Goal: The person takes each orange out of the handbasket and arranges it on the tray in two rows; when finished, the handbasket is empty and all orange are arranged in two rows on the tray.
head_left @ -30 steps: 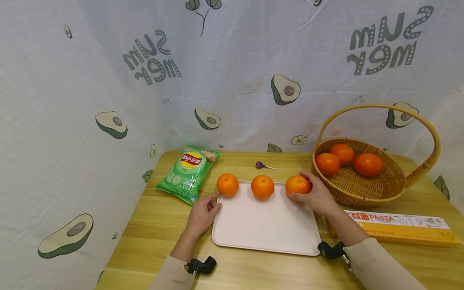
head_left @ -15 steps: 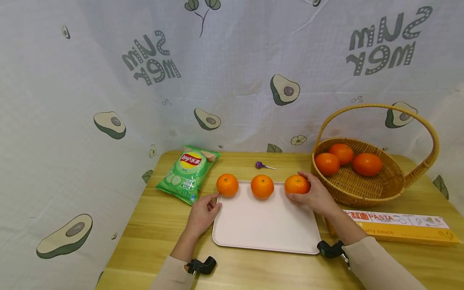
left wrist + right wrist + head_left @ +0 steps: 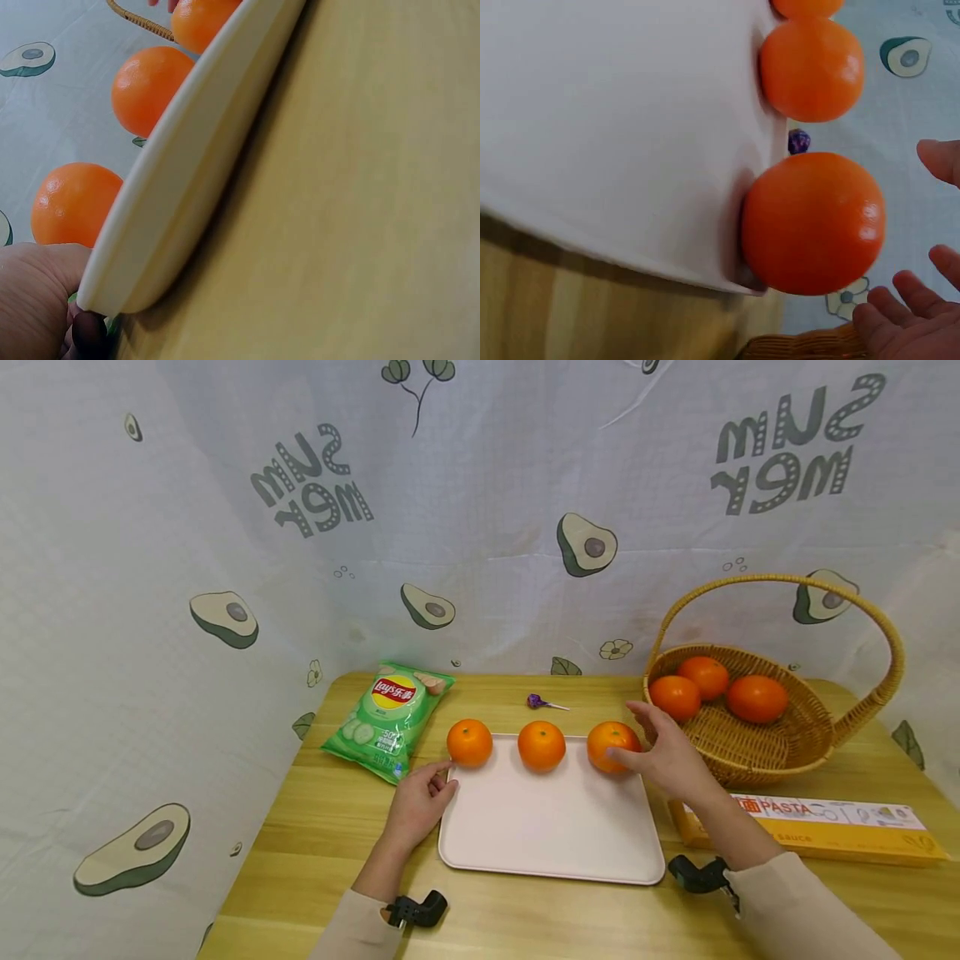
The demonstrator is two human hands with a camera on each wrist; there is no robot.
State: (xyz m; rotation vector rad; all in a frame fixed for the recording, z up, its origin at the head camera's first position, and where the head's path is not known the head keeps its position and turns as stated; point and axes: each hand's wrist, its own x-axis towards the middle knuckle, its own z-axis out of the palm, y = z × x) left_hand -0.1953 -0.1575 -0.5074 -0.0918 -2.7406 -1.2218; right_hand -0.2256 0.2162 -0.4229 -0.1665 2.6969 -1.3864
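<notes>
Three oranges stand in a row along the far edge of a pale pink tray (image 3: 551,827): a left orange (image 3: 469,742), a middle orange (image 3: 542,746) and a right orange (image 3: 607,745). My left hand (image 3: 417,806) pinches the tray's left rim near the far corner; in the left wrist view its thumb (image 3: 56,264) lies at the rim, fingers mostly hidden. My right hand (image 3: 677,764) is beside the right orange, thumb and fingers spread apart. In the right wrist view the fingers (image 3: 911,304) show off the right orange (image 3: 814,223), a gap between them.
A wicker basket (image 3: 813,752) holding three oranges stands at the back right. Before it lies a pasta box (image 3: 825,839), partly behind the right forearm. A green chip bag (image 3: 390,722) lies left of the tray, and a purple lollipop (image 3: 535,701) lies behind it.
My right hand has let go of the right orange and drawn a little to the right, its fingers spreading. The orange stays on the tray, and my left hand has kept its place.
</notes>
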